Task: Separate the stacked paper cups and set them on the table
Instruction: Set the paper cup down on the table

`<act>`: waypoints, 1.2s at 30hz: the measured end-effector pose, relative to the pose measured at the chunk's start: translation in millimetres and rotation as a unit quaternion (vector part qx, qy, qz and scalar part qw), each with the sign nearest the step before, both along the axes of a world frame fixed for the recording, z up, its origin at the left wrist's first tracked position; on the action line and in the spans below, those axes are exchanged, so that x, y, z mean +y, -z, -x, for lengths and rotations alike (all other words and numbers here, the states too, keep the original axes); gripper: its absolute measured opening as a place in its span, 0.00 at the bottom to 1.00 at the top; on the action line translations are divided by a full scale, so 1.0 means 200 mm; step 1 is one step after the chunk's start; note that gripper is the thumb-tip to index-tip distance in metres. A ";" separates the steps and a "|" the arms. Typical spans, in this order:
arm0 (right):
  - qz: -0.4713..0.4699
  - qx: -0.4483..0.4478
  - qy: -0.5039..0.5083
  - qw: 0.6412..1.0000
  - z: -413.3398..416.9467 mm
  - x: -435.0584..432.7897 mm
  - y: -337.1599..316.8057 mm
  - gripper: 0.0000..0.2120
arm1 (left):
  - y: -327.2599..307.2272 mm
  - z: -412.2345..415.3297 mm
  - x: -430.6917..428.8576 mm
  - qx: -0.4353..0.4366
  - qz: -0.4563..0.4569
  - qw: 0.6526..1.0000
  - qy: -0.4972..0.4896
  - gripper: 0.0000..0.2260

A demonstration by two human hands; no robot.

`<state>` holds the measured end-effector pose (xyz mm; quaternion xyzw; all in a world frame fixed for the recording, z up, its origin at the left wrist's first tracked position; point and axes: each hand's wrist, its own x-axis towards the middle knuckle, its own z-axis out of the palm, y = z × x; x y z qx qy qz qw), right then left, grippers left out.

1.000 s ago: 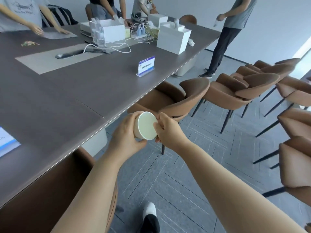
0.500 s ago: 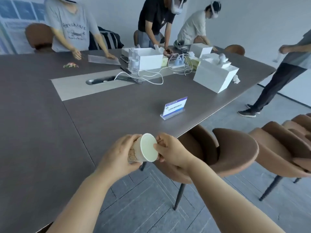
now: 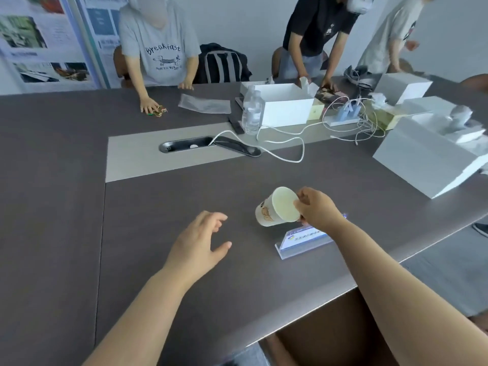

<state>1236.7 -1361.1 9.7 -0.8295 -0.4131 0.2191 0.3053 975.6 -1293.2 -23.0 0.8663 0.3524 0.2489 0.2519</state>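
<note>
Left hand [image 3: 196, 244] has let go, fingers spread; right hand [image 3: 315, 207] alone pinches the tilted cup stack [image 3: 276, 208] over the bench [image 3: 158, 207], still unseparated.

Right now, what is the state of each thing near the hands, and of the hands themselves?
Paper cup stack: tilted, mouth toward the camera, held at the rim, not yet separated.
Right hand: closed on the cup rim.
Left hand: open, fingers spread, holding nothing, above the table.
Name card holder: standing on the table, just beside the cup.
Water bottle: upright, far side.
White box: open on top.
Table: no cup set down on it.
</note>
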 end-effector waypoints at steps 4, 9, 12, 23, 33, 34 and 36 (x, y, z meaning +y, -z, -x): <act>0.052 -0.023 0.037 0.998 -0.36 0.18 0.15 0.05 | 0.06 -0.17 0.14 0.027 0.027 0.999 -0.008 0.16; 0.132 -0.054 0.025 0.989 -0.55 0.34 0.35 0.06 | 0.10 -0.30 0.28 0.051 0.042 0.998 -0.016 0.14; 0.165 -0.051 0.015 0.985 -0.60 0.39 0.43 0.07 | 0.12 -0.36 0.35 0.066 0.047 0.997 -0.019 0.12; 0.253 -0.045 0.009 0.966 -0.67 0.39 0.55 0.12 | 0.18 -0.39 0.40 0.101 0.077 0.992 -0.009 0.10; 0.172 -0.133 0.030 0.976 -0.46 0.45 0.34 0.13 | 0.06 -0.22 0.33 0.072 0.074 0.994 -0.047 0.10; 0.139 -0.118 0.017 0.983 -0.38 0.47 0.29 0.12 | 0.05 -0.18 0.33 0.069 0.073 0.993 -0.055 0.10; 0.081 -0.072 -0.031 0.994 -0.18 0.51 0.21 0.11 | 0.00 -0.06 0.29 0.062 0.074 0.992 -0.081 0.09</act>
